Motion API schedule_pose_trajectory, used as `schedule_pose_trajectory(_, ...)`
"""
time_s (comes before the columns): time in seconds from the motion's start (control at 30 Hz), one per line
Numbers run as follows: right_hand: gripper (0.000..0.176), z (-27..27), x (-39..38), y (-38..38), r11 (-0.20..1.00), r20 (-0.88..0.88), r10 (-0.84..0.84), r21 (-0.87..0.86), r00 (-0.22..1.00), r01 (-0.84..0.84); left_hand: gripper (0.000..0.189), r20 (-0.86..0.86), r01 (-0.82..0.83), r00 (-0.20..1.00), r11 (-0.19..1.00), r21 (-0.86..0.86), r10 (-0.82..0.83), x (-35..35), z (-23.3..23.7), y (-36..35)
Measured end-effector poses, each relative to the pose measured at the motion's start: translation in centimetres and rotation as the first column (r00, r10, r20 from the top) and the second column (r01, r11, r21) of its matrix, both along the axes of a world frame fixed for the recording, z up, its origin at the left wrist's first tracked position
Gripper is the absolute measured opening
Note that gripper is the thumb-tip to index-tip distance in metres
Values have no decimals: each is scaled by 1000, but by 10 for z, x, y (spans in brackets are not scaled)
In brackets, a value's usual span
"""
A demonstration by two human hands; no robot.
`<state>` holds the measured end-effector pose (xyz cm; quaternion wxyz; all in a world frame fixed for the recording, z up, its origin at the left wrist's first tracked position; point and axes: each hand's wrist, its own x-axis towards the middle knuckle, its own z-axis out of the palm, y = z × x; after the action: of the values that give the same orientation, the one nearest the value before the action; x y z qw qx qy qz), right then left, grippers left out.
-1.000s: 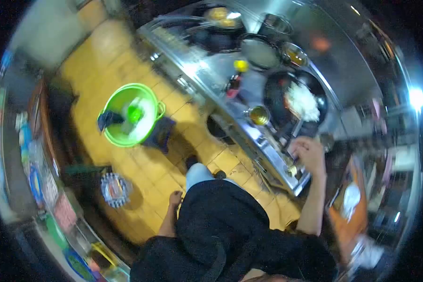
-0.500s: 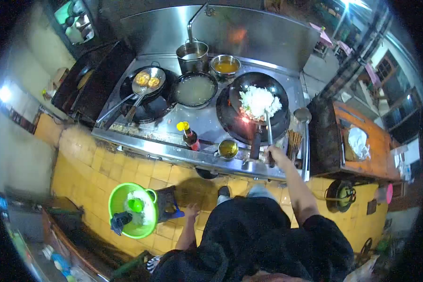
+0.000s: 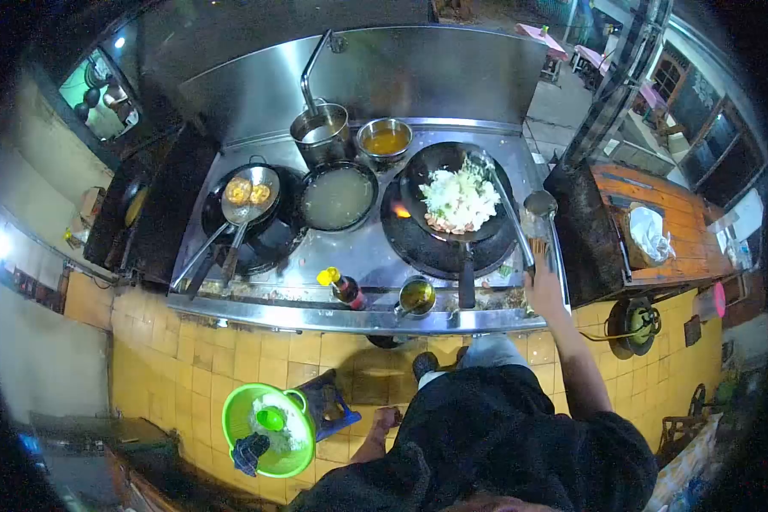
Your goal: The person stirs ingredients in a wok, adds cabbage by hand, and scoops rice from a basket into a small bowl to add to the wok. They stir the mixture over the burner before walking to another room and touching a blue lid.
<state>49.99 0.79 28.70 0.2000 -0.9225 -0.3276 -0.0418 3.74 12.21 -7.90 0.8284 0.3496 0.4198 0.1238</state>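
Note:
My right hand (image 3: pixel 542 288) is closed around the handle of a long metal wok spatula (image 3: pixel 510 209) at the front right of the stove. Its head reaches the far right of the food and is partly covered. White rice (image 3: pixel 459 198) with pinkish pieces and some green lies in a black wok (image 3: pixel 427 162), whose dark handle (image 3: pixel 467 277) points toward me. An orange flame (image 3: pixel 401 210) shows at the wok's left. My left hand (image 3: pixel 386 420) hangs low beside my body, empty, fingers loosely bent, near a small blue-edged stool (image 3: pixel 341 414).
A strainer with fried eggs (image 3: pixel 249 193) rests over the left wok. Nearby are a pan of cloudy liquid (image 3: pixel 340 196), a tall pot (image 3: pixel 320 132), a bowl of yellow liquid (image 3: pixel 385 139), a sauce bottle (image 3: pixel 343 288) and an oil cup (image 3: pixel 416 297). A green basin (image 3: pixel 230 418) stands behind me.
My right hand has moved right, and the spatula's head has gone from the near side of the rice to the far side. The rice looks more spread and mixed. The camera view has shifted.

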Motion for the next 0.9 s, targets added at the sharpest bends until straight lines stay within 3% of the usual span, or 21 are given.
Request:
schedule_pose_trajectory(0.07, 39, -6, -17, -3, 999, -25, -23, 38, 999, 24, 34, 212, 47, 976, 998, -38, -38, -9, 20, -4)
schedule_pose_trajectory(0.1, 35, -11, -22, -2, 973, -403, -48, 188, 914, 134, 33, 151, 81, 986, 996, -38, -74, -6, 28, 0)
schedule_pose_trajectory(0.13, 32, -18, -26, 0, 914, -719, 4, 285, 695, 289, 32, -68, 121, 990, 992, -21, -122, 0, 34, 8)
schedule_pose_trajectory(0.2, 29, -112, 18, -9, 962, -751, 1, 180, 660, 203, 29, -422, 189, 884, 980, -68, -200, 21, 47, 28)
schedule_pose_trajectory(0.23, 25, -72, 12, 7, 947, -877, 9, 162, 481, 278, 28, -477, 154, 859, 983, -102, -185, 32, 51, 33)
schedule_pose_trajectory(0.27, 23, -29, 6, 22, 928, -958, 3, 110, 288, 356, 24, -368, -25, 930, 996, -89, -9, 34, 46, 34)
schedule_pose_trajectory(0.3, 22, -21, 22, 26, 892, -931, 67, 217, 358, 396, 21, -239, -193, 957, 976, -103, 164, 32, 28, 34)
schedule_pose_trajectory(0.33, 22, -14, 37, 29, 848, -893, 128, 324, 431, 419, 21, -240, -244, 947, 964, -102, 215, 36, 33, 31)
schedule_pose_trajectory(0.37, 24, -6, 52, 31, 797, -844, 184, 428, 504, 425, 18, -202, -187, 958, 978, 94, 202, 40, 38, 32)
schedule_pose_trajectory(0.4, 28, 43, 57, 30, 767, -876, 311, 460, 368, 446, 15, -185, -127, 965, 948, 292, 187, 39, 46, 32)
schedule_pose_trajectory(0.43, 27, 71, 56, 32, 741, -766, 386, 589, 514, 322, 15, -192, -185, 949, 935, 303, 250, 40, 60, 28)
schedule_pose_trajectory(0.47, 27, 99, 56, 35, 698, -624, 448, 692, 640, 186, 17, -189, -326, 917, 933, 152, 351, 43, 75, 21)
schedule_pose_trajectory(0.5, 27, 113, 66, 39, 540, -626, 625, 778, 466, 321, 18, -189, -449, 878, 894, -3, 440, 46, 88, 16)
schedule_pose_trajectory(0.6, 22, 108, 90, 83, 764, -564, 317, 628, 763, 147, 22, -149, -496, 853, 866, 64, 500, 28, 101, -13)
schedule_pose_trajectory(0.63, 20, 122, 84, 108, 771, -508, 249, 619, 825, 148, 22, -97, -519, 844, 849, 101, 527, 29, 104, -22)
schedule_pose_trajectory(0.67, 18, 117, 92, 130, 610, -220, 376, 790, 900, -62, 22, -56, -556, 824, 823, 114, 564, 18, 83, -35)
schedule_pose_trajectory(0.7, 17, 101, 103, 153, 422, 95, 426, 859, 900, -290, 22, -63, -534, 838, 838, 107, 542, 17, 86, -38)
schedule_pose_trajectory(0.73, 16, 90, 116, 169, 292, -72, 566, 949, 821, -118, 24, -177, -549, 807, 826, 126, 563, 15, 89, -45)
schedule_pose_trajectory(0.8, 20, 118, 141, 201, 264, 11, 588, 943, 809, -204, 23, -333, -486, 790, 857, 172, 515, -1, 61, -61)
schedule_pose_trajectory(0.87, 23, 160, 131, 199, 265, 9, 567, 945, 824, -193, 20, -373, -324, 802, 865, 384, 466, 3, 91, -70)
schedule_pose_trajectory(0.9, 25, 184, 122, 192, 178, -31, 612, 979, 790, -99, 22, -466, -385, 739, 873, 301, 487, 7, 92, -65)
